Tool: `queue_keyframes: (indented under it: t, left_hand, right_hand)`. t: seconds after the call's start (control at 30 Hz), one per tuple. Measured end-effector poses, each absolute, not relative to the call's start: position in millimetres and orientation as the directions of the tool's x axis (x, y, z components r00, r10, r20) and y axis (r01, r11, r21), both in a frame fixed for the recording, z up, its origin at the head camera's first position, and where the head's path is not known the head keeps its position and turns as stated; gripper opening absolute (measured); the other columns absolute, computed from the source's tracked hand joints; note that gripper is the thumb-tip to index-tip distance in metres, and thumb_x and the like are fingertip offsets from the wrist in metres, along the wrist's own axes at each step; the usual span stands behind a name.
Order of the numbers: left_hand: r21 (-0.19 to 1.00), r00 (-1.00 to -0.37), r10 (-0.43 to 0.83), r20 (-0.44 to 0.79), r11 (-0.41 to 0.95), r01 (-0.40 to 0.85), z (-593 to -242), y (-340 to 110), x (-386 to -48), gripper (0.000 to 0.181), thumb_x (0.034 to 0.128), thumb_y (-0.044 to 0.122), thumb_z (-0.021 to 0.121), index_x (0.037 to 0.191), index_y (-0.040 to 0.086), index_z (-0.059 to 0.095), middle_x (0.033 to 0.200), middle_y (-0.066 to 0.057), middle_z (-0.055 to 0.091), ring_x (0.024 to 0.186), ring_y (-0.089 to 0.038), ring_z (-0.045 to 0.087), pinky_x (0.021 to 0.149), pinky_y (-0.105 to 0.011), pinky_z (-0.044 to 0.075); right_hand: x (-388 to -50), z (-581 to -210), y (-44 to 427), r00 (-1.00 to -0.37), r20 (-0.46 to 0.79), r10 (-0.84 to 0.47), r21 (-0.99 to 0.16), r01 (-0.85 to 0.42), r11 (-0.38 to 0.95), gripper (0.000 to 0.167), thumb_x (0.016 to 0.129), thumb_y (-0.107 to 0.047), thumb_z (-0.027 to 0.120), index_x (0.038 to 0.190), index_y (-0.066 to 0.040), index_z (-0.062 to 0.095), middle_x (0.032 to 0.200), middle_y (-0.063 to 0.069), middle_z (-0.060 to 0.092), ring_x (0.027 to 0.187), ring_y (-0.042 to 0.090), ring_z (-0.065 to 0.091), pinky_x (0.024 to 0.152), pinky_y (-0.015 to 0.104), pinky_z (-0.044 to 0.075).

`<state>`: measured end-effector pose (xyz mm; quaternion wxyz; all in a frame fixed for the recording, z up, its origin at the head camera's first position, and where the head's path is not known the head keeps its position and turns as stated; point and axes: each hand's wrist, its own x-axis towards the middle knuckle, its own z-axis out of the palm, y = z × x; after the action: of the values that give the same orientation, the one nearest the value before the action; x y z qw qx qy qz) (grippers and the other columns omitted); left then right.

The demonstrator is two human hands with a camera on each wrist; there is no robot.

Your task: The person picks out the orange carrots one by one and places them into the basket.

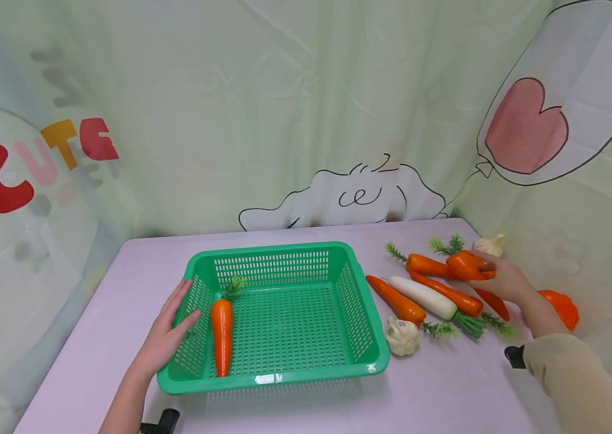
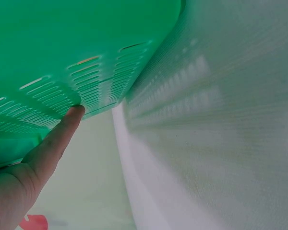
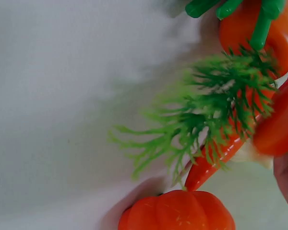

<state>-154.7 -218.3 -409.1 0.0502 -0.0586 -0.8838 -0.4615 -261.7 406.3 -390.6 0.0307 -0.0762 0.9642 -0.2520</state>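
Two hands in head view: left-hand grip (image 1: 171, 325) spread against the left side of a green plastic mesh basket (image 1: 284, 319), one glossy orange carrot (image 1: 222, 334) inside; right-hand grip (image 1: 506, 280) pinching a second, leafy-topped orange carrot (image 1: 465, 265) at the vegetable pile (image 1: 426, 296), right side of the lilac counter (image 1: 441, 389). Left wrist: slotted basket side touched. Right wrist: ribbed orange pumpkin (image 3: 180, 214) below the leafy top.

Your left hand (image 1: 163, 337) reaches forward, fingers (image 1: 176, 298) extended and thumb (image 1: 189, 322) spread away from them. Your left forearm (image 1: 131, 392) slants up and to the right behind it. Your right hand (image 1: 507, 281), farther forward and well apart, curls in a grip; your right forearm (image 1: 544, 314) angles in from the lower right.
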Motion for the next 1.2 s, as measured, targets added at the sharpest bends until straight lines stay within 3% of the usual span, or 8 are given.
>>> queue_keyframes:
  t: [0.2,0.43,0.63,0.83,1.2]
  left_hand:
    - [0.812,-0.988,0.057,0.147,0.563,0.153,-410,-219,-155,0.061,0.0943,0.023,0.051,0.147,0.013,0.021,0.151,-0.016,0.009,0.135,-0.042,0.011,0.093,-0.072,0.016]
    - [0.815,-0.986,0.06,0.154,0.556,0.161,-408,-217,-155,0.06,0.0946,0.022,0.05,0.146,0.014,0.022,0.152,-0.015,0.01,0.135,-0.041,0.01,0.094,-0.072,0.015]
    - [0.818,-0.987,0.063,0.148,0.553,0.158,-406,-216,-153,0.06,0.0945,0.023,0.05,0.146,0.013,0.021,0.152,-0.015,0.009,0.135,-0.041,0.01,0.094,-0.072,0.015]
    - [0.814,-0.988,0.06,0.143,0.561,0.152,-406,-217,-153,0.061,0.0946,0.023,0.05,0.146,0.013,0.021,0.152,-0.015,0.009,0.135,-0.042,0.01,0.093,-0.072,0.015]
    - [0.809,-0.985,0.076,0.156,0.563,0.171,-407,-217,-153,0.062,0.0936,0.022,0.052,0.147,0.014,0.021,0.151,-0.016,0.008,0.134,-0.043,0.01,0.091,-0.073,0.016]
  right_hand:
    - [-257,-385,395,-0.988,0.019,-0.155,-0.504,-0.143,0.852,0.076,0.083,-0.031,0.067,0.139,0.005,0.029,0.118,0.04,0.044,0.105,0.05,0.044,0.075,0.053,0.048]
    - [-252,-372,375,-0.988,0.038,-0.152,-0.544,-0.148,0.826,0.077,0.083,-0.032,0.067,0.138,0.006,0.03,0.115,0.04,0.045,0.098,0.048,0.05,0.061,0.033,0.053]
    - [-248,-360,356,-0.99,0.025,-0.142,-0.576,-0.13,0.807,0.082,0.082,-0.037,0.067,0.141,0.002,0.026,0.117,0.038,0.044,0.1,0.048,0.049,0.062,0.036,0.054]
    - [-247,-350,336,-0.989,0.024,-0.145,-0.616,-0.129,0.777,0.082,0.082,-0.037,0.068,0.143,-0.002,0.025,0.113,0.037,0.047,0.084,0.036,0.059,0.059,0.035,0.055]
    - [-240,-328,296,-0.987,0.023,-0.161,-0.633,-0.139,0.762,0.079,0.081,-0.038,0.068,0.142,-0.006,0.029,0.113,0.032,0.052,0.086,0.034,0.059,0.061,0.034,0.055]
